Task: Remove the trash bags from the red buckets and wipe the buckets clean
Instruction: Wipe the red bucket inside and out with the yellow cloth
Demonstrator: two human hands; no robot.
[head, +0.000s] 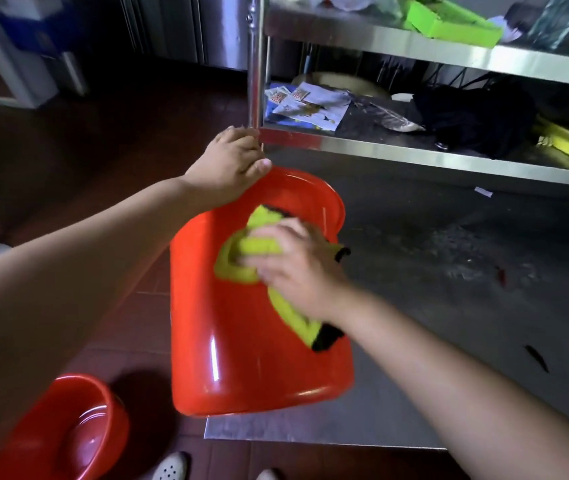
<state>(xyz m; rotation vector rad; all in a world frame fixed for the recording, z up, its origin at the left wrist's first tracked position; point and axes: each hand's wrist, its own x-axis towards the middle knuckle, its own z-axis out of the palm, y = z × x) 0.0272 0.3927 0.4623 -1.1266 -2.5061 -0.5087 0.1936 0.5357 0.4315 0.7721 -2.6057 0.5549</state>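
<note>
A red bucket is lying on its side across the middle of the frame, resting on the corner of a steel table, with its open mouth pointing toward the upper right and its base hanging slightly past the table's near edge. No trash bag is showing on it. The left hand is gripping the bucket's rim at the top centre, fingers curled over the edge, steadying it. The right hand is pressing a yellow cloth with a dark edge against the bucket's outer wall; the fingers are blurred, so they are probably bunched around the cloth, though I cannot tell exactly how.

A second red bucket is standing upright on the floor at the lower left, apparently bagless too.

The main risk is the bucket itself: it is round, glossy and sitting at the table's edge, so a hard wiping stroke toward the bottom of the frame could be enough to roll or slide it off, onto the floor or the bucket below. That is depending wholly on the left hand's hold at the rim. The cloth's loose tail, trailing toward the lower right, could also be snagging under the bucket and dragging out of the grip.
</note>
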